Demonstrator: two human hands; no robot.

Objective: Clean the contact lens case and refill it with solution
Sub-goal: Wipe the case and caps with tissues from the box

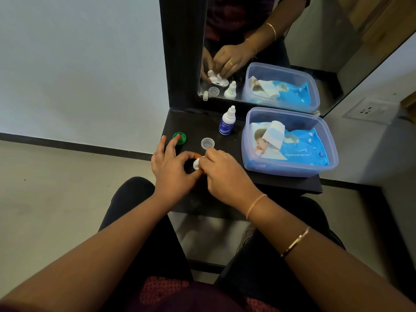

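— What is your feed showing?

— Starting at the left, the green cap (179, 138) is lying on the dark shelf (193, 122). The left hand (173, 164) is stretching its long fingers out over that cap, while its thumb and forefinger are curling into a pinch. Beside it, the right hand (225, 174) is bunching its fingers round a white wipe (196, 164). I'm judging that the lens case is sitting between the two hands. It is hidden from me.

— What is worrying you?

— Those outstretched fingers are hovering over the green cap, close to the shelf's left edge. One careless sweep could be sending it to the floor. The clear cap (207, 143) is lying just beyond the right hand's knuckles, so a nudge or a stray drip could be dirtying it.

— And further right?

— The solution bottle (227, 122) is standing upright behind the hands with its white top on. I'm expecting a reach for it to be passing right over the clear cap. The plastic tub (281, 172) is holding a pack of wet wipes (292, 145) and crowding the shelf's right side, leaving little room to set the case down.
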